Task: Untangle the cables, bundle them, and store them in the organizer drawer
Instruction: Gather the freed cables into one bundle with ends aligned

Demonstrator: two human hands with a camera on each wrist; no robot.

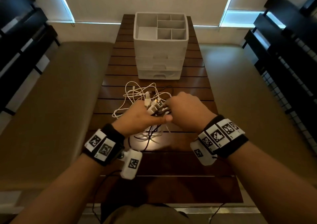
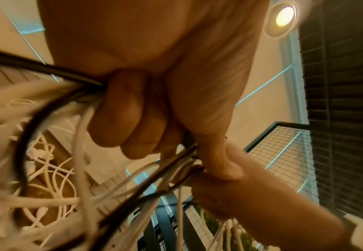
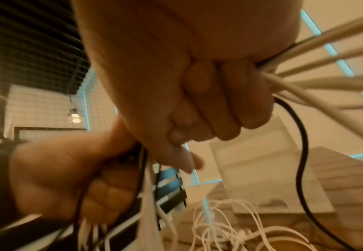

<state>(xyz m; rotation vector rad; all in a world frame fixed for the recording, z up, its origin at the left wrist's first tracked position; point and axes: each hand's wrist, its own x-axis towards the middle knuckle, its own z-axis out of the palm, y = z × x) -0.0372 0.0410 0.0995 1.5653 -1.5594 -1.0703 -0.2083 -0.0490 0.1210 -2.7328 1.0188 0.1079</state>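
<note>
On the worktop, near edge: both hands meet over a tangle of cables.
Worktop [image 1: 193, 93]: dark slatted wood, long and narrow, running away from the person.
Cables [image 1: 137, 93]: mostly white, a few black; loose loops lie on the slats ahead of the hands, more hang below them. One end of the tangle is lifted off the wood.
Left hand [image 1: 137, 115]: fingers curled round a bunch of cables, plug ends sticking up past the knuckles; thumb points toward the other hand. From the left wrist view the fingers [image 2: 120, 115] wrap white and black strands.
Right hand [image 1: 187, 110]: closed in a fist on the same bunch, just beside the left, touching it at the thumb. From the right wrist view its fingers [image 3: 225, 101] clamp several white cables and one black.
Organizer [image 1: 160, 50]: white plastic, three closed drawers stacked in front, open divided tray on top; stands on the worktop beyond the cables, apart from them.
Wrist bands [image 1: 217, 136]: black straps with white printed marker blocks, one on each wrist.
</note>
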